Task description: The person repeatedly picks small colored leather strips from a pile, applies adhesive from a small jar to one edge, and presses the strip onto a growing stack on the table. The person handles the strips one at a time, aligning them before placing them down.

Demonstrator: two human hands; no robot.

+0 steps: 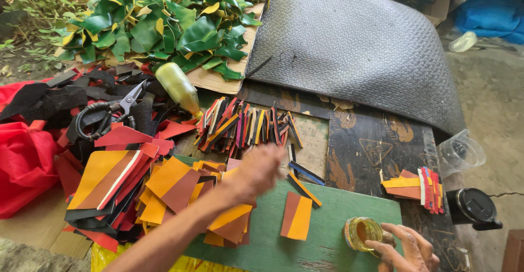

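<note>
Now right hand [406, 250] fingers [382, 246] touching glue jar [363, 232] rim; left hand [256, 171] above strips [245, 124].

This is an outdoor craft workshop: leather scraps [164, 21] in heaps, cut strips [245, 124], scissors [109, 111], a glue jar [363, 232] on a rough board [338, 206].

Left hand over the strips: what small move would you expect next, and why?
Probably picking one strip: the left hand, blurred, hovers just short of the strip pile, while the right hand steadies the open glue jar beside a brown-orange piece on the green board.
</note>
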